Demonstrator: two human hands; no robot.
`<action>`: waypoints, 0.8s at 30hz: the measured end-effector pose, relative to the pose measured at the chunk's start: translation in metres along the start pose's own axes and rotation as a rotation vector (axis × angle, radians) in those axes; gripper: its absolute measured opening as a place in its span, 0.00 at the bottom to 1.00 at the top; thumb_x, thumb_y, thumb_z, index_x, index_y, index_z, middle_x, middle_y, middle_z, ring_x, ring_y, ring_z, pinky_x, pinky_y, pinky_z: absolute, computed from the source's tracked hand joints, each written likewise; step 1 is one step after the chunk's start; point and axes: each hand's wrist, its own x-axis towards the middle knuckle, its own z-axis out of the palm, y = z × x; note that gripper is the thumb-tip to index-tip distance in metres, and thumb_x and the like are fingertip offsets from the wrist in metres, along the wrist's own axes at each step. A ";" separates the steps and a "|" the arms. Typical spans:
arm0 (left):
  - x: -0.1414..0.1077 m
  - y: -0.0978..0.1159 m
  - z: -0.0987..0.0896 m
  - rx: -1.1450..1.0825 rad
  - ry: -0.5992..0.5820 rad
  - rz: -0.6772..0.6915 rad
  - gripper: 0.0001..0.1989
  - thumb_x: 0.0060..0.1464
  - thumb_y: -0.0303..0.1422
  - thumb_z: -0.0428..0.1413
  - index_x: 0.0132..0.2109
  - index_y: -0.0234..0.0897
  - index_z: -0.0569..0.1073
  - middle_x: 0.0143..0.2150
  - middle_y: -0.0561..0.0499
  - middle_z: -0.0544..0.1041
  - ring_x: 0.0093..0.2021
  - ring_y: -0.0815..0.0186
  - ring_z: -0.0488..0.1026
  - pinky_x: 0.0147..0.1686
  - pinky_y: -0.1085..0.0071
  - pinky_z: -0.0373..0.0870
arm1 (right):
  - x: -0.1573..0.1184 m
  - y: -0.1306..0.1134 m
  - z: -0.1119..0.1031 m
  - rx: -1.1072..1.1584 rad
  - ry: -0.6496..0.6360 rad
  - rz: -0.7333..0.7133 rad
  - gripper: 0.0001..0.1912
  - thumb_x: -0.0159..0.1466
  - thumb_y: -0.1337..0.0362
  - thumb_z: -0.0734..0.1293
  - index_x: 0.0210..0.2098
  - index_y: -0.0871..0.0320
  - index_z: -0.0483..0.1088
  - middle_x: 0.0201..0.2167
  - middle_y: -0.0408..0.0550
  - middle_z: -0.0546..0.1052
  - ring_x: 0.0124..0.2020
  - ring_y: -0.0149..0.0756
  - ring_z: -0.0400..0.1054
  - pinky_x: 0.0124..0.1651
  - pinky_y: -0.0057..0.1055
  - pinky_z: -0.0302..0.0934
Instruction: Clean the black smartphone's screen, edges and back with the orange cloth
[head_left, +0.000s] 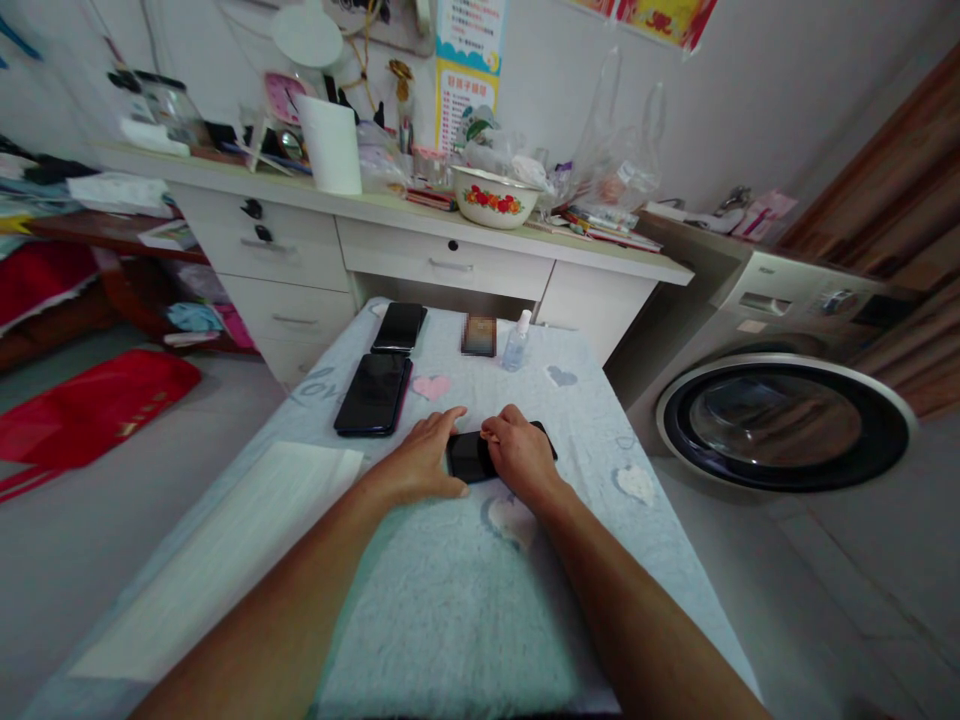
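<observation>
Left hand (429,458), spread wide, framed the nine-o'clock end of a flat black rectangular phone (468,460) at twelve o'clock; right hand (519,448), curled (contents unclear), covered its middle; pale-blue heart-patterned cloth (457,610) stretched toward six.

This looks like a home: a washing machine (772,420) stands near a brown curtain (892,200), a pink clock (285,97) and flowered bowl (497,197) share a cluttered white cabinet (442,245), posters (469,95) hang above, and a pale covering (427,620) with hearts drapes the bench (600,415).
</observation>
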 end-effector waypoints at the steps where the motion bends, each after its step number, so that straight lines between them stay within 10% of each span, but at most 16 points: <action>1: 0.000 0.000 -0.001 -0.026 -0.008 -0.007 0.49 0.33 0.32 0.63 0.64 0.42 0.53 0.54 0.43 0.65 0.54 0.52 0.65 0.53 0.57 0.63 | 0.000 -0.002 0.000 0.004 0.001 -0.013 0.13 0.66 0.64 0.57 0.44 0.52 0.72 0.41 0.47 0.69 0.34 0.31 0.67 0.36 0.27 0.56; 10: 0.015 -0.011 -0.003 -0.298 0.189 -0.210 0.35 0.43 0.23 0.49 0.62 0.35 0.55 0.41 0.49 0.71 0.36 0.67 0.70 0.39 0.69 0.68 | 0.004 -0.013 0.002 0.007 -0.033 -0.071 0.13 0.67 0.63 0.57 0.44 0.52 0.73 0.41 0.47 0.70 0.36 0.32 0.67 0.35 0.27 0.56; 24: 0.017 -0.018 0.001 -0.079 0.308 -0.159 0.27 0.52 0.24 0.45 0.61 0.34 0.58 0.33 0.49 0.77 0.37 0.62 0.75 0.42 0.67 0.66 | 0.003 -0.018 0.001 0.059 -0.059 -0.227 0.13 0.66 0.66 0.57 0.41 0.52 0.73 0.40 0.46 0.69 0.36 0.31 0.66 0.35 0.27 0.54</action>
